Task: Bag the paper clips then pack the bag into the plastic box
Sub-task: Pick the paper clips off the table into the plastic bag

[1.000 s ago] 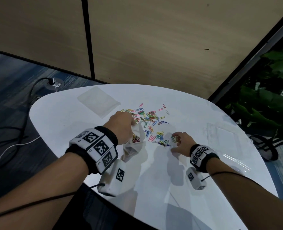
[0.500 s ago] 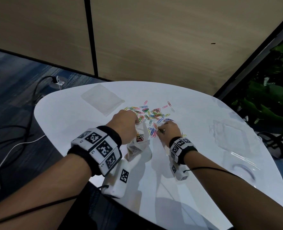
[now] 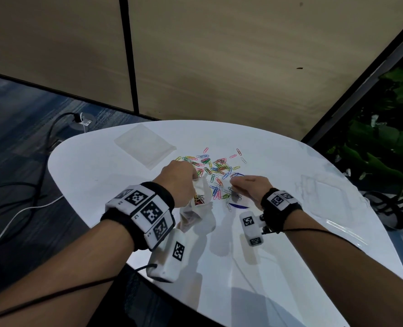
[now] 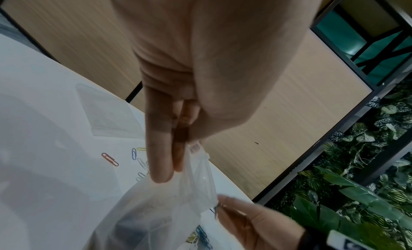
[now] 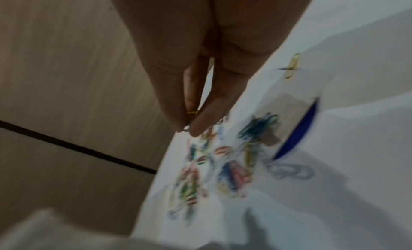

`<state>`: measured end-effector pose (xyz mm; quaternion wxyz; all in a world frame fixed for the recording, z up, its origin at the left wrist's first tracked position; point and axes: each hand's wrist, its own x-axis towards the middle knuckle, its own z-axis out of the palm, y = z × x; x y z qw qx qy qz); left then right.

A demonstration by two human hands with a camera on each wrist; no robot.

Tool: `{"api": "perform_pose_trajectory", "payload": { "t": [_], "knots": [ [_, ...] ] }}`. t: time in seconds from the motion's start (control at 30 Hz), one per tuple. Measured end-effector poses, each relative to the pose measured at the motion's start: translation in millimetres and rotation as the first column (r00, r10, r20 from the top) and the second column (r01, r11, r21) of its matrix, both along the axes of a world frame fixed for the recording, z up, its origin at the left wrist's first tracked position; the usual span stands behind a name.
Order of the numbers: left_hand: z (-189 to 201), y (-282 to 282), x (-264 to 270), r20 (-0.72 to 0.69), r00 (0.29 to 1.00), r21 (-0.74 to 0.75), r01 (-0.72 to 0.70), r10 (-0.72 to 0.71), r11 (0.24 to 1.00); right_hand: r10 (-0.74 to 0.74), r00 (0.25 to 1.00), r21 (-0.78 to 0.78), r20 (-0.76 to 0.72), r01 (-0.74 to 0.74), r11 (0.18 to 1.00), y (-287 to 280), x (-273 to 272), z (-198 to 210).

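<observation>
Coloured paper clips [image 3: 215,166] lie scattered on the white table [image 3: 106,166]. My left hand [image 3: 189,177] pinches the rim of a small clear bag [image 3: 199,204] that hangs open just left of the pile, with several clips inside. In the left wrist view the left hand's fingers [image 4: 165,158] and thumb hold the bag [image 4: 160,209] by its top edge. My right hand [image 3: 234,180] hovers over the near side of the pile, its fingertips [image 5: 198,123] pinching a few paper clips [image 5: 191,113]. A clear plastic box [image 3: 323,192] sits at the right of the table.
A flat stack of clear bags [image 3: 146,145] lies at the far left of the table. A dark blue sliver [image 3: 238,205] lies near my right wrist. A clear lid-like piece [image 3: 344,228] rests near the table's right edge. Plants stand beyond on the right.
My right hand moved left and forward into the near part of the pile and then drew back a little. The left hand kept holding the bag in place.
</observation>
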<state>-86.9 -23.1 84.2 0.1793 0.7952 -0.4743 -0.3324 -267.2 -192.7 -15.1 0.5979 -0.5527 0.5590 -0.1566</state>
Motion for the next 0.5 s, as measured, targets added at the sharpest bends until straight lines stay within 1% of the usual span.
{"api": "perform_pose_trajectory", "payload": {
  "t": [0.03,0.07,0.1,0.17,0.2,0.23,0.27,0.3,0.33,0.37,0.4,0.43,0.47,0.5],
  "knots": [
    [-0.5,-1.0,-0.2,0.008,1.0,-0.002,0.004,-0.004,1.0,-0.016,0.99,0.058,0.143,0.008,0.998,4.5,4.2,9.9],
    [-1.0,-2.0,-0.6,0.012,1.0,-0.005,0.004,-0.004,1.0,-0.01,0.966,0.098,0.258,-0.016,0.995,10.2,9.1,21.3],
    [-1.7,-3.1,-0.7,0.012,1.0,-0.007,0.002,-0.001,1.0,0.025,0.938,0.119,0.347,-0.07,0.99,18.4,15.0,35.6],
    [-3.2,-4.2,-0.7,-0.006,1.0,-0.009,-0.014,0.014,1.0,0.111,0.898,0.109,0.427,-0.172,0.979,37.3,25.6,55.5],
    [-4.4,-4.4,-0.6,-0.022,0.999,-0.01,-0.026,0.026,1.0,0.167,0.891,0.081,0.422,-0.221,0.972,47.8,30.5,62.4],
    [-6.0,-4.8,-0.4,-0.039,0.998,-0.012,-0.04,0.039,0.999,0.236,0.892,0.024,0.387,-0.265,0.964,58.4,34.9,66.7],
    [-6.8,-4.8,-0.3,-0.056,0.997,-0.015,-0.049,0.049,0.999,0.324,0.896,-0.076,0.305,-0.316,0.946,67.0,38.3,66.6],
    [-7.5,-4.9,0.1,-0.074,0.996,-0.019,-0.055,0.053,0.998,0.413,0.89,-0.195,0.191,-0.378,0.905,73.5,41.0,65.5],
    [-7.9,-5.0,0.7,-0.089,0.994,-0.025,-0.058,0.055,0.998,0.49,0.87,-0.316,0.042,-0.454,0.833,77.7,43.0,64.6],
    [-8.1,-5.0,1.7,-0.102,0.993,-0.026,-0.063,0.06,0.998,0.551,0.827,-0.408,-0.109,-0.543,0.734,81.0,44.7,65.2],
    [-8.1,-4.8,2.9,-0.117,0.991,-0.025,-0.07,0.067,0.997,0.594,0.773,-0.455,-0.226,-0.622,0.637,82.7,45.7,66.0],
    [-8.3,-4.2,4.6,-0.133,0.988,-0.024,-0.08,0.076,0.997,0.616,0.737,-0.47,-0.279,-0.664,0.581,84.7,46.6,69.7],
    [-8.4,-3.5,6.6,-0.145,0.986,-0.026,-0.092,0.087,0.995,0.619,0.733,-0.476,-0.282,-0.667,0.573,84.7,46.5,74.3],
    [-8.7,-2.7,9.0,-0.15,0.983,-0.027,-0.106,0.101,0.994,0.605,0.763,-0.475,-0.227,-0.629,0.615,83.2,45.3,80.5]
  ]
}}
